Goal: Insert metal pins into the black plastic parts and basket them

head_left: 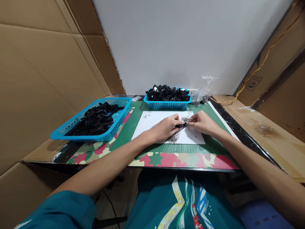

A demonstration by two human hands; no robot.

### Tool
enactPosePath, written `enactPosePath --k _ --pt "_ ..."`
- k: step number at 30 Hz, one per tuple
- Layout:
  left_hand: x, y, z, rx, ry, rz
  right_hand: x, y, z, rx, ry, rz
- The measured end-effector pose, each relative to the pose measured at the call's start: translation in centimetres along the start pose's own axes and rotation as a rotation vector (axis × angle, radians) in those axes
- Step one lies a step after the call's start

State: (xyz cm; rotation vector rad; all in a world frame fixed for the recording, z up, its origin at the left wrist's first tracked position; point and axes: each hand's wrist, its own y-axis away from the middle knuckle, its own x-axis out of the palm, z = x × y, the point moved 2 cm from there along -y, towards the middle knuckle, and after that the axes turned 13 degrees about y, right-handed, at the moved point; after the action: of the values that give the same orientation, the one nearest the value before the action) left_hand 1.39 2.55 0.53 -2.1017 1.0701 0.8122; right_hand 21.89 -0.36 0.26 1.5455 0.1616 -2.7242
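My left hand [169, 125] is closed on a small black plastic part [181, 125], holding it low over a white sheet [140, 128]. Close on its right, my right hand [199, 122] pinches a thin, dark, pointed tool [190, 118]; its exact kind is too small to make out. The right fingertips are at the right end of the black part, and whether they touch it I cannot tell. Tiny metallic pieces lie in a pile [173, 138] beside my left hand and in another pile [185, 119] just behind the black part.
A blue basket [107, 137] of long black parts stands at the left. Another blue basket [166, 105], heaped with black pieces, is at the back against the white wall. Clear plastic bags [200, 95] lie beside it. Cardboard walls flank the green-topped table [126, 130]; a yellow-orange wire [257, 68] runs down the right.
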Motion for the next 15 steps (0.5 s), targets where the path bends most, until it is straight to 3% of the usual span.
enactPosePath --k 9,15 --pt "-0.05 0.02 -0.27 0.0 0.032 0.017 -0.74 0.08 -0.87 -0.012 -0.158 0.098" --pt "0.06 -0.1 -0.13 0.003 0.071 -0.001 -0.29 -0.01 -0.62 -0.017 -0.005 0.02"
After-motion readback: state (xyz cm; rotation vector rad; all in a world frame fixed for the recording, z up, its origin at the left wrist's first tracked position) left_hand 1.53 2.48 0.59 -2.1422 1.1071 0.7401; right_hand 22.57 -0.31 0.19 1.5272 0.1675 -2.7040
